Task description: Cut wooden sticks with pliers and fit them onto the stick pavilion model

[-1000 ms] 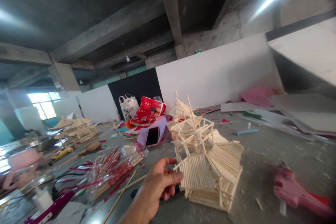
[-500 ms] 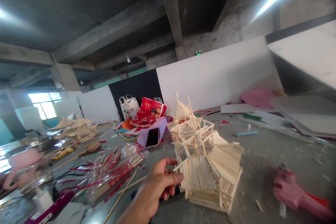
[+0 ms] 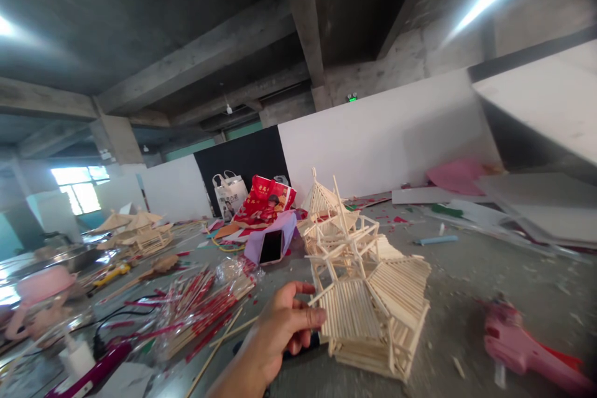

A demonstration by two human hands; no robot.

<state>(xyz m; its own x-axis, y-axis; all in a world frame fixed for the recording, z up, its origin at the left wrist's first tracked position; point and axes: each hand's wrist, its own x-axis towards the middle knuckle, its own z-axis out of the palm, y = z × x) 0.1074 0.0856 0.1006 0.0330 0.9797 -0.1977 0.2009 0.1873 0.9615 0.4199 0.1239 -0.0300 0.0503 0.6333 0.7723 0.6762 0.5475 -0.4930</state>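
Note:
A pavilion model made of pale wooden sticks stands on the grey floor just right of centre, with slatted roof panels and a pointed top. My left hand grips the model's near left corner, thumb on top and fingers curled beneath the edge. My right hand is out of view. A pink glue gun lies on the floor to the right of the model, apart from it.
Wrapped bundles of chopsticks and loose sticks lie left of my hand. A phone leans on purple paper behind them. A red bag, a white tote and other stick pavilions stand farther back. White boards lie at right.
The view has shifted very slightly; my left hand keeps the same hold on the model's corner and the model stays in place.

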